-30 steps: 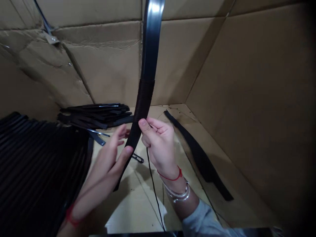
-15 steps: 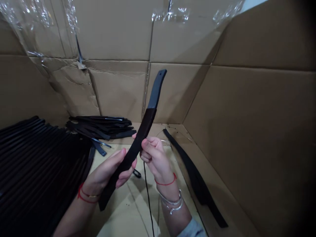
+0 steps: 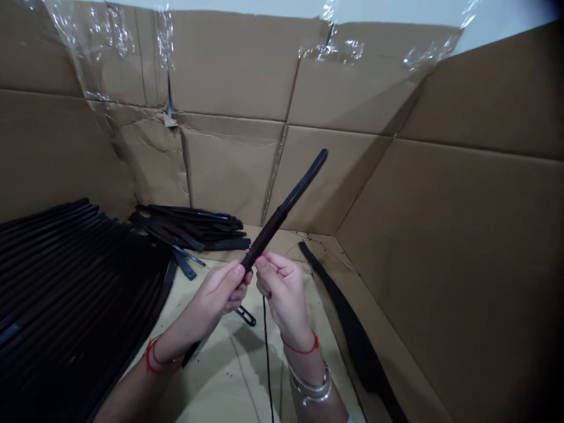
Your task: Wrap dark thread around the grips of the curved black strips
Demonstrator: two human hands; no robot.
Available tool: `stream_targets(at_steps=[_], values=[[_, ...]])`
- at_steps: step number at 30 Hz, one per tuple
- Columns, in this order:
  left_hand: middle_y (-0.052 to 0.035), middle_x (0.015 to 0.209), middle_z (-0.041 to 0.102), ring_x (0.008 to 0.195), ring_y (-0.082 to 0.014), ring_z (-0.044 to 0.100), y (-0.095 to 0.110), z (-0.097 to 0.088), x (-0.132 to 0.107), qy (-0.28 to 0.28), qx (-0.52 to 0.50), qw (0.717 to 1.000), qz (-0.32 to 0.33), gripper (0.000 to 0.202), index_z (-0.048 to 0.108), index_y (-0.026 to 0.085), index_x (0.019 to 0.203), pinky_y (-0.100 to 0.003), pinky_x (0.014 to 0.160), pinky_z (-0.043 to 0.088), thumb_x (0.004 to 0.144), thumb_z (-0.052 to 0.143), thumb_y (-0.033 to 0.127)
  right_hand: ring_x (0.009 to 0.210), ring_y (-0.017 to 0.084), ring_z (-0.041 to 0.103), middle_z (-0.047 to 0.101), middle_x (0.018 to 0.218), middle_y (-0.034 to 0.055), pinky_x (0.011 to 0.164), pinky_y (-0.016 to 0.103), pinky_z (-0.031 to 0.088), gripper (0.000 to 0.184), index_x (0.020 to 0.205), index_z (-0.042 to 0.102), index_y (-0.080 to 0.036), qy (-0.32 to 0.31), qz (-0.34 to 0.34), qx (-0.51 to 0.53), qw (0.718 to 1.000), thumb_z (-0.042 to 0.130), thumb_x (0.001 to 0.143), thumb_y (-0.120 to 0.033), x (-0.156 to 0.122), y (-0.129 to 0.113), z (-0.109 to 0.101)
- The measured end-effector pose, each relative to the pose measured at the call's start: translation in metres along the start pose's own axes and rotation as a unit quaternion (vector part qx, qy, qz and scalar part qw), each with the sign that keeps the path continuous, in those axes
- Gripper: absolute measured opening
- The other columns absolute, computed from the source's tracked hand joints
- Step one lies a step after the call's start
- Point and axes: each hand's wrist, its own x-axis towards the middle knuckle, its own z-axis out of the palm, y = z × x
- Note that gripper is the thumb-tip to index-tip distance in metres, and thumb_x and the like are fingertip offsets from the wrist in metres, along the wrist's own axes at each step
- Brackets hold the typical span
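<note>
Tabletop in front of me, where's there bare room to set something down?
Mostly between your left forearm and the hanging black cord, a few specks aside; also a narrow band between the long black piece and the right cardboard wall. It's crowded at left under the stacked black strips, and at back under the loose pile.

Creased brown cardboard walls (image 3: pixel 229 64) stand along the far and right edges of a pale yellowish flat surface (image 3: pixel 220 393), meeting at its far right corner. Strips of glossy clear tape (image 3: pixel 332 53) glint near their top — above that, a plain whitish expanse (image 3: pixel 247 7).
</note>
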Motion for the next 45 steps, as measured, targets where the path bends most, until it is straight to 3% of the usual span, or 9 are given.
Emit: stream_targets(at_steps=[5, 9, 12, 14, 17, 21, 26, 33, 45], values=[[0.0031, 0.053, 0.043, 0.042, -0.0072, 0.038, -0.001, -0.006, 0.008, -0.108, -0.09, 0.989, -0.047, 0.049, 0.052, 0.014, 0.083, -0.019, 0.041, 0.032, 0.092, 0.039, 0.061, 0.037, 0.006, 0.039, 0.052, 0.052, -0.0005, 0.035, 0.014, 0.028, 0.032, 0.075, 0.061, -0.012, 0.052, -0.057, -0.051, 0.996, 0.07, 0.087, -0.04, -0.007, -0.002, 0.009], [-0.003, 0.066, 0.055, 0.061, -0.0093, 0.052, -0.004, -0.007, 0.014, 0.036, 0.07, 0.996, 0.044, 0.045, 0.053, 0.012, 0.076, -0.019, 0.058, 0.043, 0.092, 0.048, 0.054, 0.039, 0.009, 0.044, 0.049, 0.05, -0.0015, 0.038, 0.017, 0.037, 0.036, 0.068, 0.058, -0.013, 0.06, -0.067, -0.082, 0.993, 0.068, 0.087, -0.042, -0.004, -0.005, 0.013], [0.0018, 0.059, 0.047, 0.05, -0.006, 0.042, -0.001, -0.006, 0.008, 0.093, 0.054, 0.994, 0.036, 0.042, 0.051, 0.013, 0.076, -0.016, 0.045, 0.034, 0.091, 0.05, 0.053, 0.038, 0.004, 0.029, 0.044, 0.052, -0.0033, 0.036, 0.015, 0.023, 0.036, 0.081, 0.067, -0.01, -0.009, -0.017, -0.046, 0.999, 0.074, 0.081, -0.046, 0.002, -0.006, 0.005], [0.0051, 0.053, 0.04, 0.04, -0.0046, 0.033, 0.004, -0.006, 0.003, 0.03, -0.046, 0.997, -0.052, 0.042, 0.05, 0.014, 0.077, -0.015, 0.037, 0.026, 0.09, 0.05, 0.054, 0.039, 0.001, 0.019, 0.047, 0.054, -0.0033, 0.036, 0.014, 0.014, 0.046, 0.103, 0.069, -0.01, -0.077, 0.039, 0.004, 0.996, 0.076, 0.079, -0.048, 0.005, -0.006, -0.002], [0.0091, 0.043, 0.028, 0.032, -0.0033, 0.019, 0.01, -0.01, 0.003, -0.11, -0.193, 0.961, -0.165, 0.043, 0.046, 0.016, 0.069, -0.014, 0.03, 0.018, 0.084, 0.057, 0.054, 0.037, 0.001, 0.018, 0.059, 0.06, 0.0028, 0.036, 0.014, 0.012, 0.053, 0.115, 0.068, -0.009, -0.128, 0.077, 0.033, 0.988, 0.076, 0.079, -0.048, 0.004, -0.004, -0.006], [0.0075, 0.041, 0.031, 0.031, -0.0046, 0.025, 0.005, -0.015, 0.013, -0.177, -0.215, 0.944, -0.174, 0.049, 0.045, 0.016, 0.065, -0.016, 0.03, 0.022, 0.08, 0.057, 0.062, 0.04, 0.005, 0.041, 0.064, 0.066, 0.0061, 0.036, 0.014, 0.031, 0.036, 0.091, 0.073, -0.01, -0.009, 0.017, -0.028, 0.999, 0.08, 0.074, -0.041, 0.001, -0.008, 0.002], [-0.0025, 0.061, 0.053, 0.056, -0.011, 0.053, -0.006, -0.012, 0.019, -0.035, -0.03, 0.998, -0.048, 0.055, 0.052, 0.012, 0.074, -0.021, 0.055, 0.044, 0.084, 0.051, 0.066, 0.038, 0.014, 0.053, 0.061, 0.055, 0.0029, 0.032, 0.019, 0.042, 0.031, 0.081, 0.07, -0.01, 0.042, 0.005, -0.083, 0.996, 0.079, 0.075, -0.04, 0.0, -0.011, 0.01], [0.0088, 0.055, 0.023, 0.044, -0.0028, 0.014, 0.007, -0.01, 0.01, -0.116, -0.196, 0.966, -0.124, 0.051, 0.044, 0.014, 0.071, -0.016, 0.04, 0.014, 0.078, 0.058, 0.063, 0.056, 0.012, 0.063, 0.066, 0.062, 0.0054, 0.052, 0.015, 0.053, 0.026, 0.069, 0.065, -0.011, -0.014, -0.003, -0.079, 0.997, 0.073, 0.082, -0.032, -0.003, -0.013, 0.006], [0.0092, 0.05, 0.015, 0.04, -0.0032, 0.01, -0.006, 0.002, 0.007, -0.17, -0.181, 0.961, -0.123, 0.06, 0.036, 0.018, 0.062, -0.019, 0.039, 0.007, 0.081, 0.042, 0.074, 0.041, 0.014, 0.059, 0.061, 0.054, 0.0017, 0.035, 0.016, 0.044, 0.019, 0.073, 0.065, -0.013, 0.12, -0.088, -0.101, 0.984, 0.074, 0.081, -0.028, -0.017, -0.014, 0.015]])
